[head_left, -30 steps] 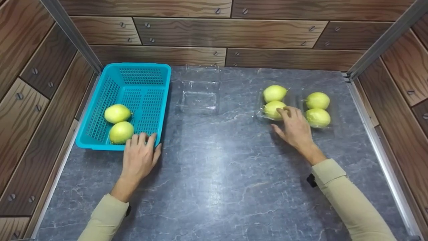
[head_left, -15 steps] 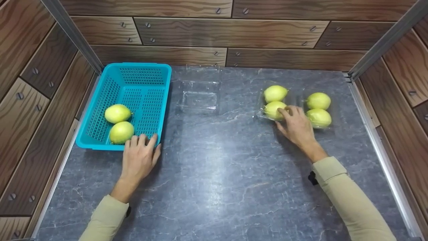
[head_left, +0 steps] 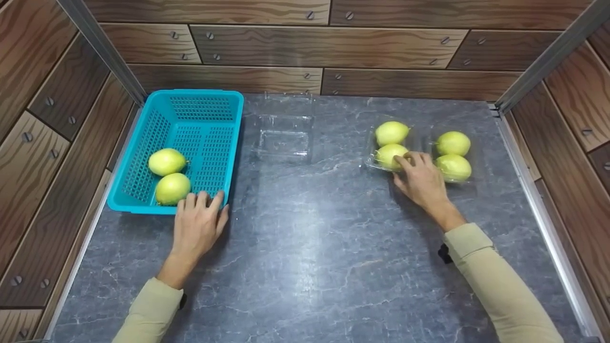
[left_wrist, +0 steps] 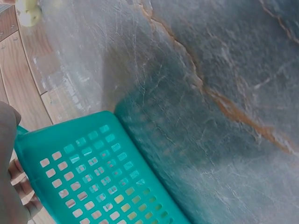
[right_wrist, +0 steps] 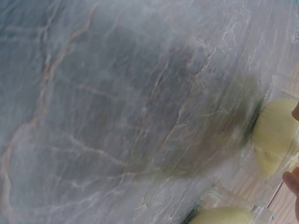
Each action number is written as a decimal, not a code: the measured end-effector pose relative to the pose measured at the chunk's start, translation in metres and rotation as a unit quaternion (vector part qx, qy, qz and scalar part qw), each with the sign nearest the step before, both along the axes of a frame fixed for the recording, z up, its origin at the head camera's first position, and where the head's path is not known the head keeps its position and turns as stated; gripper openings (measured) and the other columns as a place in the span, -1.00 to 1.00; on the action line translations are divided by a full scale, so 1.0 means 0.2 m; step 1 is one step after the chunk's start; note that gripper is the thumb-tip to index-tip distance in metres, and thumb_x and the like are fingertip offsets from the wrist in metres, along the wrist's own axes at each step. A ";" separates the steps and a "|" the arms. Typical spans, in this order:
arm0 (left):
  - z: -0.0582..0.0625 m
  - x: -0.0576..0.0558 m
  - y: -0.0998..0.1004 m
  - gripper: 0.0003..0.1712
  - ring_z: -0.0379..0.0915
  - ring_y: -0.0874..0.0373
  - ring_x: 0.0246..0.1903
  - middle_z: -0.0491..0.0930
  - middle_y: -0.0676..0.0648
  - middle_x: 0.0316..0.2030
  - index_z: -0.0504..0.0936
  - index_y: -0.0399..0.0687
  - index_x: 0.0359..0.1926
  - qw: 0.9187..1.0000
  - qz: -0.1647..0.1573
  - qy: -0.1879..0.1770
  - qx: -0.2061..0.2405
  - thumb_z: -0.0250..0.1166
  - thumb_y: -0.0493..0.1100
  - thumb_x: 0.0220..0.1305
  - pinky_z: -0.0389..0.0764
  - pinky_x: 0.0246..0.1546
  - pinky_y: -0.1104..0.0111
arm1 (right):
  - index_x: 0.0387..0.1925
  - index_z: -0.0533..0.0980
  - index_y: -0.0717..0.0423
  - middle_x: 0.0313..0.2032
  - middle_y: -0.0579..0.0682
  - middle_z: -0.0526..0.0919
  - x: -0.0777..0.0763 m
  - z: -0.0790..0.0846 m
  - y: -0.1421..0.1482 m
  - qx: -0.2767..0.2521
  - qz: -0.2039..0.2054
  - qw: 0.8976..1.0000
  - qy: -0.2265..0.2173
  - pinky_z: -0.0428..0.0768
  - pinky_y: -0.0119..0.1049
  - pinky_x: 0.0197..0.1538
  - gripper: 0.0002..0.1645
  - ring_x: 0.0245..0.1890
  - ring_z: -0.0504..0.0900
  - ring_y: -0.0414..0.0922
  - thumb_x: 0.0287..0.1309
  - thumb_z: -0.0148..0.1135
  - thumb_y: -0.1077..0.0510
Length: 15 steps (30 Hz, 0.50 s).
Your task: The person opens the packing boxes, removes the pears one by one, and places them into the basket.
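Note:
My left hand (head_left: 196, 228) grips the near rim of a teal plastic basket (head_left: 237, 128) at its right corner, fingers over the inside and thumb outside. The left wrist view shows the basket's slotted wall (left_wrist: 88, 163). Inside the basket lie two yellow-green, lemon-shaped fruits, one (head_left: 167, 162) behind the other (head_left: 173, 188). At the right, my right hand (head_left: 423, 183) pinches the near right corner of a clear plastic container (head_left: 376, 165), its index finger beside the nearer fruit (head_left: 390, 156). Behind that sits a second fruit (head_left: 391, 133). The right wrist view has the thumb (right_wrist: 292, 181) at the container's edge.
Right of my right hand stands another clear container (head_left: 431, 138) with two like fruits (head_left: 453, 167). Beside the basket is a clear container (head_left: 284, 143) holding nothing, its lid raised behind. Wood-patterned walls (head_left: 329, 47) enclose the grey marbled table (head_left: 305, 267).
My right thumb has drawn in toward the container's corner, and the right hand has shifted slightly. The left hand, basket and fruits stay as they were.

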<state>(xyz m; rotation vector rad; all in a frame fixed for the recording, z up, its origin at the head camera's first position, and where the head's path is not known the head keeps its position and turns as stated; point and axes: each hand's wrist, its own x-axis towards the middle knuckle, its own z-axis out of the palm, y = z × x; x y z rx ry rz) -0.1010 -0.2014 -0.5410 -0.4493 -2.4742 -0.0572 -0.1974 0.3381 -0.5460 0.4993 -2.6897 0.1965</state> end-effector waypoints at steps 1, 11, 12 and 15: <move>0.00 0.00 0.00 -0.56 0.42 -0.18 -0.32 0.59 -0.27 -0.25 0.66 -0.11 0.13 1.000 0.000 0.000 0.000 0.42 0.00 0.33 0.48 -0.36 0.07 | 0.18 0.60 0.07 0.07 0.25 0.65 0.00 0.00 0.00 0.000 0.002 1.000 0.003 0.77 0.25 -0.17 -0.44 0.10 0.62 0.31 0.12 0.50 0.10; 0.01 0.00 0.00 -0.57 0.44 -0.18 -0.31 0.60 -0.26 -0.25 0.67 -0.09 0.13 1.000 0.000 0.000 -0.004 0.42 0.01 0.34 0.48 -0.36 0.08 | 0.13 0.64 0.09 -0.01 0.25 0.67 0.02 -0.02 -0.02 -0.005 0.038 0.998 0.040 0.77 0.17 -0.21 -0.48 0.01 0.63 0.29 0.09 0.50 0.15; 0.01 0.00 0.00 -0.57 0.44 -0.17 -0.31 0.60 -0.26 -0.25 0.67 -0.09 0.13 1.000 0.000 0.000 -0.004 0.41 0.01 0.34 0.48 -0.36 0.07 | 0.12 0.64 0.09 -0.02 0.24 0.67 0.03 -0.03 -0.02 -0.007 0.042 0.998 0.042 0.77 0.16 -0.23 -0.48 0.01 0.63 0.29 0.09 0.50 0.15; 0.01 0.00 0.00 -0.58 0.43 -0.18 -0.32 0.60 -0.26 -0.25 0.68 -0.09 0.12 1.000 0.000 0.003 -0.003 0.41 0.00 0.34 0.48 -0.37 0.07 | 0.10 0.65 0.09 -0.04 0.23 0.68 0.03 -0.03 -0.03 -0.010 0.051 0.997 0.053 0.78 0.15 -0.25 -0.49 -0.01 0.63 0.27 0.07 0.52 0.16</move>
